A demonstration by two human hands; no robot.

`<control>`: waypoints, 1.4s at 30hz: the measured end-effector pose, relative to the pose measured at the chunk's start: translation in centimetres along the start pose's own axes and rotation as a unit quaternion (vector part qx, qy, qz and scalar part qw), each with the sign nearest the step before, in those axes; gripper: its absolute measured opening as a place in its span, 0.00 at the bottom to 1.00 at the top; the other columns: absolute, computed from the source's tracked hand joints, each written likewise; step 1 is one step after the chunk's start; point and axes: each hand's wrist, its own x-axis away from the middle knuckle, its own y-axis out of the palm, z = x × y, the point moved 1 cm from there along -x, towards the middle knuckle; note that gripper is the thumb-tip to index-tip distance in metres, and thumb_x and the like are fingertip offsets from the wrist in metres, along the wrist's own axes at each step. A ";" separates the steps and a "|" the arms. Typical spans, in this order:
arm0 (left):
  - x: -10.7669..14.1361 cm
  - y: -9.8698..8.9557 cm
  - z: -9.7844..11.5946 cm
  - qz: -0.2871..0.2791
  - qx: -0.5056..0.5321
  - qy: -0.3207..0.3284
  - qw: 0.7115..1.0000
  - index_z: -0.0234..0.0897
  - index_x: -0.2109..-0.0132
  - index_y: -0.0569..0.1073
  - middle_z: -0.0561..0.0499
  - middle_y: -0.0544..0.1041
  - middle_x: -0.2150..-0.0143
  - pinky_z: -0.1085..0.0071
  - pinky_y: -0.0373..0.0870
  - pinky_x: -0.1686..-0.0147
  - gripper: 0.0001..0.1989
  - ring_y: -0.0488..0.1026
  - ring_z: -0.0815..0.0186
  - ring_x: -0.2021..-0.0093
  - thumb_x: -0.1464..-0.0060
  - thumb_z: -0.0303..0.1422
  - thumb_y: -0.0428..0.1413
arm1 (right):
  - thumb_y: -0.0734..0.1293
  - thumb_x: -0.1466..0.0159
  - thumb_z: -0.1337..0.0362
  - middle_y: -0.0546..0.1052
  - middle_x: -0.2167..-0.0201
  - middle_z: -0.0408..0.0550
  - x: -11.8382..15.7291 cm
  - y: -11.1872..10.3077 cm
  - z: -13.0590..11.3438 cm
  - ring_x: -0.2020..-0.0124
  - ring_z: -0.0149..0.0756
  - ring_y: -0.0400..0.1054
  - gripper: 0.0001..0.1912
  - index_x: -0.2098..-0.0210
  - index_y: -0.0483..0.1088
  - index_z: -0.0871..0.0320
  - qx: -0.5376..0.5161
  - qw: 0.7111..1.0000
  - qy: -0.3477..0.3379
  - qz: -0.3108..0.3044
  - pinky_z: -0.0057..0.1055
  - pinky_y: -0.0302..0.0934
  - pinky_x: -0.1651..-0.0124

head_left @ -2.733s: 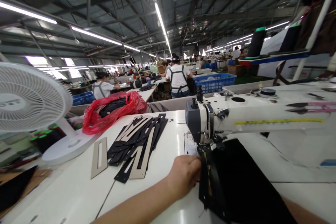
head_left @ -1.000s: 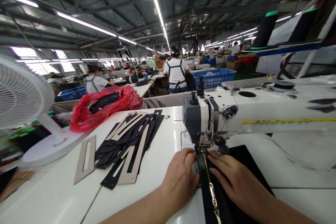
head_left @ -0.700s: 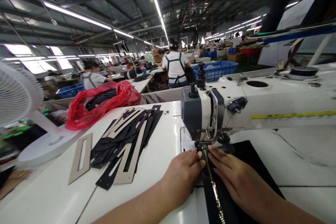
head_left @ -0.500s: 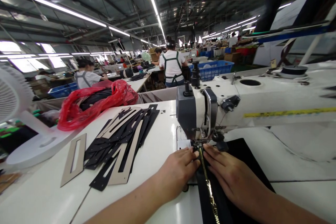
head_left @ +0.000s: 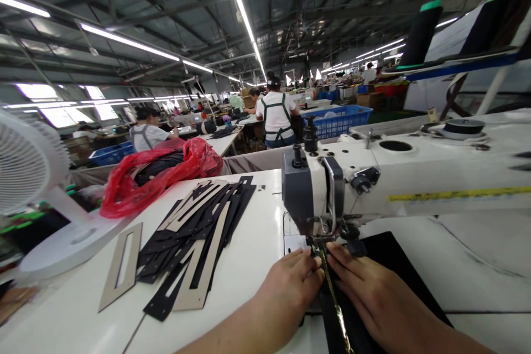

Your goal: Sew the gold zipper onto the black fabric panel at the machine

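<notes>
We are sitting in a long factory hall under strip lights, with other workers in aprons bent over their benches far ahead of our hands, and we are working at a white surface (head_left: 249,243) that carries an industrial sewing machine (head_left: 373,177).

We are pressing our left hand (head_left: 290,293) flat, fingers stretched and gripping nothing, on the near-left side of the needle area, its fingertips touching the edge of the black fabric piece (head_left: 385,271). We are laying our right hand (head_left: 373,298) the same way, open and flat on the fabric just right of the seam line. Between the two hands a gold-toned zipper chain (head_left: 334,304) is running straight toward the presser foot (head_left: 319,243); holding a palm on each side seems to be keeping the zipper flat and lined up under the foot.

Well off to the left of our left hand, a fanned heap of black and tan cut strips (head_left: 191,238) is lying within reach, one tan slotted template (head_left: 122,265) apart from the rest. Farther left and beyond, a red plastic bag (head_left: 157,171) is bulging with dark pieces, and a white desk fan (head_left: 37,177) is standing at the surface's edge.
</notes>
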 end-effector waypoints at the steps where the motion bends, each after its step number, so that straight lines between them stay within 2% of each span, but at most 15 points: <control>1: 0.0 0.1 0.0 0.007 -0.002 0.001 1.000 0.31 0.57 0.69 0.43 0.73 0.62 0.61 0.70 0.52 0.09 0.72 0.61 0.59 0.40 0.25 0.45 | 0.54 0.39 0.75 0.75 0.57 0.58 0.0 0.0 0.0 0.55 0.42 0.70 0.20 0.54 0.71 0.65 -0.005 1.000 0.002 0.003 0.38 0.66 0.51; 5: -0.2 0.4 -0.2 0.034 -0.009 -0.003 0.999 0.32 0.59 0.70 0.44 0.73 0.64 0.63 0.73 0.57 0.10 0.72 0.62 0.62 0.38 0.26 0.44 | 0.54 0.39 0.75 0.75 0.56 0.57 -0.4 -0.1 0.2 0.55 0.40 0.71 0.20 0.53 0.71 0.63 -0.025 1.000 0.014 0.007 0.35 0.66 0.51; 9: -0.1 0.6 -0.6 0.004 -0.002 -0.039 0.999 0.33 0.58 0.70 0.43 0.72 0.62 0.64 0.73 0.60 0.09 0.71 0.61 0.61 0.39 0.27 0.45 | 0.54 0.38 0.74 0.75 0.55 0.54 -0.8 0.0 0.6 0.54 0.38 0.70 0.20 0.53 0.70 0.60 -0.043 0.999 0.028 0.001 0.34 0.66 0.51; 14: 0.1 -0.5 -0.1 -0.050 0.011 -0.052 0.997 0.33 0.51 0.68 0.41 0.72 0.55 0.59 0.71 0.52 0.13 0.70 0.57 0.53 0.43 0.26 0.49 | 0.56 0.37 0.73 0.72 0.51 0.53 -0.4 -0.8 0.3 0.49 0.38 0.66 0.17 0.53 0.70 0.58 -0.060 0.997 0.034 -0.046 0.37 0.64 0.48; 17: 0.6 -1.1 0.8 -0.059 0.006 -0.052 0.997 0.31 0.46 0.65 0.40 0.70 0.48 0.59 0.67 0.47 0.18 0.68 0.56 0.48 0.45 0.27 0.51 | 0.66 0.43 0.67 0.71 0.50 0.52 0.1 -1.8 -0.9 0.47 0.46 0.63 0.13 0.57 0.71 0.56 -0.066 0.993 0.054 -0.081 0.44 0.62 0.47; 19: 1.0 -1.1 1.4 -0.049 -0.015 -0.052 0.997 0.32 0.47 0.66 0.40 0.69 0.46 0.59 0.66 0.46 0.17 0.68 0.55 0.47 0.44 0.28 0.51 | 0.71 0.49 0.67 0.71 0.52 0.51 0.2 -2.2 -1.7 0.49 0.48 0.64 0.16 0.60 0.70 0.55 -0.089 0.988 0.089 -0.090 0.45 0.64 0.49; 20: 1.2 -1.0 1.6 -0.040 -0.025 -0.048 0.998 0.33 0.48 0.67 0.40 0.69 0.46 0.59 0.67 0.46 0.15 0.68 0.55 0.47 0.43 0.29 0.51 | 0.71 0.51 0.69 0.71 0.55 0.50 0.2 -2.3 -2.0 0.52 0.46 0.65 0.15 0.63 0.70 0.55 -0.106 0.984 0.110 -0.095 0.43 0.65 0.52; 24: 1.7 -0.3 2.0 0.004 -0.061 -0.010 0.998 0.35 0.52 0.70 0.44 0.73 0.49 0.60 0.71 0.50 0.11 0.72 0.56 0.50 0.41 0.31 0.49 | 0.63 0.47 0.76 0.71 0.69 0.44 0.5 -1.7 -2.7 0.68 0.33 0.67 0.09 0.73 0.62 0.56 -0.123 0.978 0.144 -0.090 0.30 0.67 0.64; 26: 1.7 0.0 2.1 0.018 -0.075 0.008 0.997 0.34 0.54 0.70 0.45 0.75 0.51 0.60 0.72 0.52 0.11 0.73 0.57 0.52 0.40 0.31 0.48 | 0.58 0.44 0.76 0.72 0.70 0.47 1.0 -1.1 -2.8 0.68 0.34 0.68 0.08 0.72 0.63 0.57 -0.064 0.990 0.119 -0.048 0.30 0.68 0.65; 28: 1.8 0.2 2.2 0.033 -0.089 0.021 0.995 0.32 0.55 0.71 0.44 0.75 0.52 0.62 0.73 0.52 0.11 0.73 0.57 0.53 0.39 0.30 0.46 | 0.56 0.42 0.73 0.74 0.62 0.54 1.9 -0.6 -2.9 0.61 0.39 0.70 0.10 0.64 0.67 0.60 0.037 0.997 0.060 0.009 0.33 0.68 0.61; 30: 1.9 0.2 2.5 0.048 -0.095 0.020 0.994 0.30 0.56 0.71 0.43 0.75 0.53 0.62 0.73 0.53 0.12 0.73 0.57 0.53 0.38 0.29 0.44 | 0.57 0.40 0.69 0.73 0.54 0.60 2.7 -0.2 -3.1 0.53 0.44 0.68 0.16 0.56 0.68 0.66 0.138 0.989 -0.014 0.045 0.35 0.68 0.57; 32: 1.9 0.1 2.7 0.053 -0.091 0.013 0.994 0.30 0.55 0.71 0.43 0.75 0.53 0.62 0.73 0.52 0.13 0.73 0.57 0.52 0.38 0.29 0.43 | 0.57 0.40 0.68 0.71 0.51 0.62 3.2 0.0 -3.1 0.51 0.46 0.67 0.19 0.53 0.69 0.70 0.195 0.979 -0.055 0.039 0.35 0.68 0.57; 36: 1.8 -0.3 3.0 0.044 -0.083 0.001 0.996 0.29 0.54 0.71 0.42 0.75 0.52 0.61 0.72 0.52 0.15 0.73 0.56 0.52 0.37 0.29 0.42 | 0.57 0.40 0.69 0.70 0.50 0.64 3.1 0.1 -3.1 0.50 0.47 0.66 0.20 0.53 0.70 0.72 0.208 0.976 -0.058 0.006 0.36 0.68 0.56; 42: 1.2 -0.5 2.6 0.009 -0.068 -0.019 0.997 0.30 0.54 0.71 0.42 0.74 0.51 0.61 0.71 0.50 0.12 0.73 0.56 0.51 0.39 0.26 0.45 | 0.57 0.41 0.71 0.68 0.48 0.66 2.4 0.7 -2.6 0.48 0.49 0.64 0.20 0.52 0.69 0.73 0.187 0.981 -0.047 0.004 0.40 0.67 0.53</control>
